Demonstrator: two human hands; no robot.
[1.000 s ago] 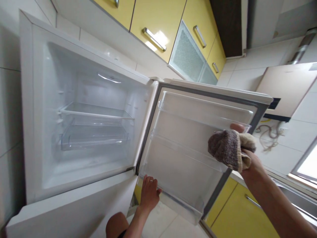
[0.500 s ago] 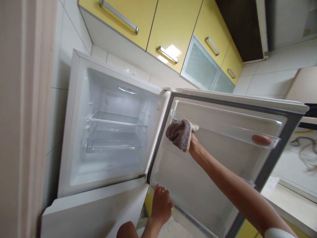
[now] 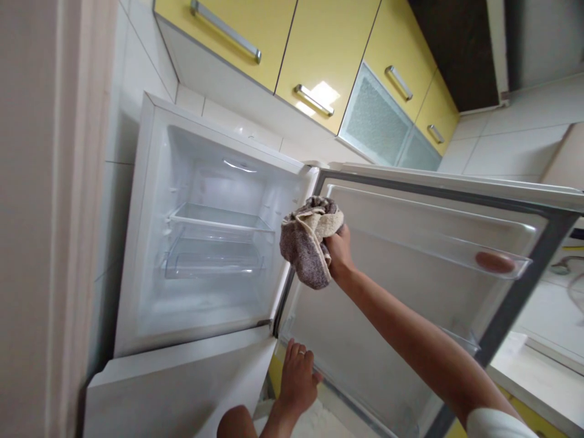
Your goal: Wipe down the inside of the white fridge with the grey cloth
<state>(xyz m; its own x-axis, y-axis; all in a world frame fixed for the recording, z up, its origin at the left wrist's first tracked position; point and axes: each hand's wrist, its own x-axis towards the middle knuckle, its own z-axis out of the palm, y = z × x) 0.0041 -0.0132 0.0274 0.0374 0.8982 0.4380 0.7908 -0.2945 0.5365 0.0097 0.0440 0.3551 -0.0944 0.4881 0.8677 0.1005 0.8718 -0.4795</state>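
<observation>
We extend our right hand (image 3: 340, 252) up and to the left with the arm nearly straight, the forearm running from the lower right corner to the hinge side of the open white refrigerator door (image 3: 410, 304). Its grip is closed around a bunched grey-brown and cream terry cloth (image 3: 308, 243), which hangs beside the hand at the door's upper inner corner, just beside the dark grey door gasket (image 3: 292, 286). We cannot tell whether the cloth touches the door liner.

Our left hand (image 3: 297, 380) is raised from below, palm against the lower edge of the door, fingers spread and resting flat, pinching nothing.

The clear plastic upper door shelf (image 3: 456, 243) holds one small reddish-brown oval object (image 3: 495, 262) near its outer end. The lit white freezer compartment (image 3: 205, 243) stands open to the left, beneath glossy yellow wall cabinets (image 3: 319, 48).
</observation>
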